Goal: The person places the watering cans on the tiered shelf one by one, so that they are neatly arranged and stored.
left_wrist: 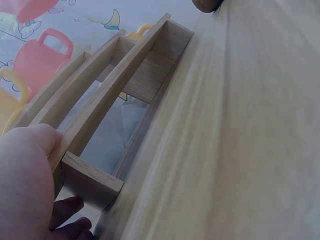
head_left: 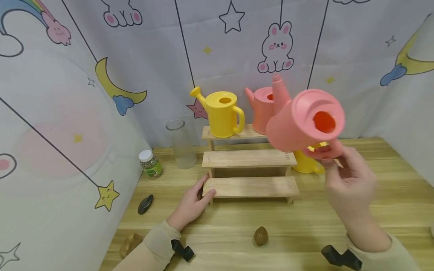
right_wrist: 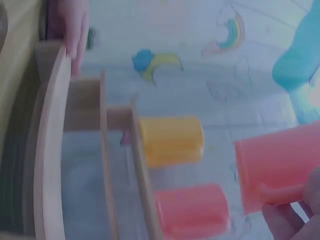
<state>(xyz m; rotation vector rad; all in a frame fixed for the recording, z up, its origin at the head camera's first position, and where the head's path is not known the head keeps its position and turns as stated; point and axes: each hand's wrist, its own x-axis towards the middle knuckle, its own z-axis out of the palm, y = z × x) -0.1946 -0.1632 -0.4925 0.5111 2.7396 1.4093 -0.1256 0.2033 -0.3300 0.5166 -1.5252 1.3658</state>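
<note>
Both hands are curled round something. The left hand (head_left: 191, 205) grips the near left end of the rack (head_left: 251, 187), thumb on the lowest step, seemingly to steady it. The right hand (head_left: 352, 180) holds a pink can (head_left: 295, 126) by its handle, likely the surest grip on so wide a body; the can hangs above the table (head_left: 230, 222), tilted, spout up, its opening facing the wearer.

Nearest, a tan lump (head_left: 130, 244) lies beside the left forearm, and a brown lump (head_left: 261, 236) lies between the hands. Left of the left hand is a black stone (head_left: 145, 204). Beyond that hand stand a jar (head_left: 151, 164) and a vase (head_left: 182, 146), perhaps put there to leave the rack room.

Just beyond the right hand, a low yellow can (head_left: 303, 163) shows partly, by the rack's right end. Farther off, between the hands, an upper yellow can (head_left: 221, 120) and another pink can (head_left: 261, 113) stand upright on the top step, well supported by its flat board.
</note>
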